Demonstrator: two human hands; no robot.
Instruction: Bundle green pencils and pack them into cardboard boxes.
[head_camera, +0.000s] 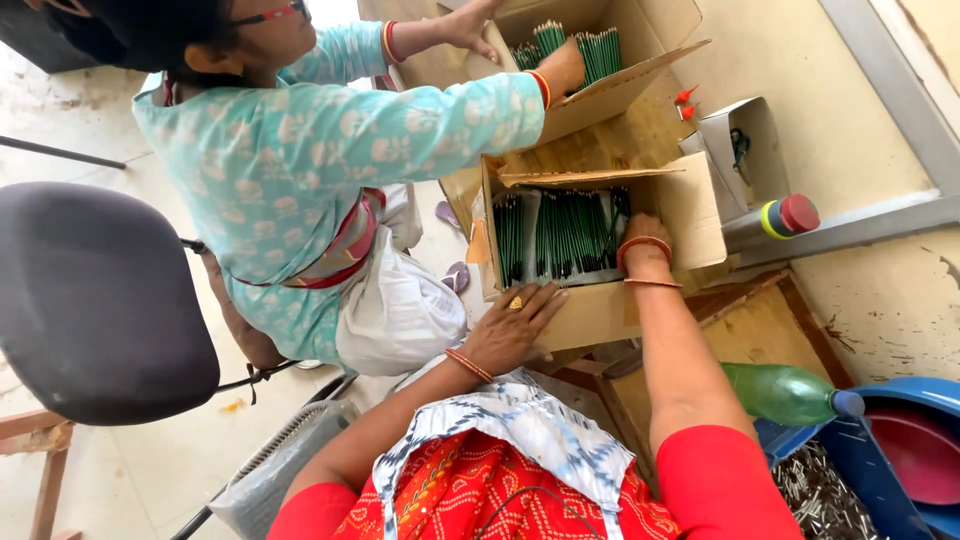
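Both hands: left hand (515, 325) flat on cardboard box (600, 310), right hand (640, 240) inside.

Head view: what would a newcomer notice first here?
The open cardboard box at centre, packed with green pencils, draws the eye; the right hand reaches inside it while the left hand rests on its near wall. Behind, a co-worker in a teal patterned top leans over a second box of pencils.

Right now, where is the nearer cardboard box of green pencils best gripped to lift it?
Probably by its two short end walls, from both sides. The nearer cardboard box is open-topped and full of green pencils; left hand rests on the front wall, right hand reaches inside.
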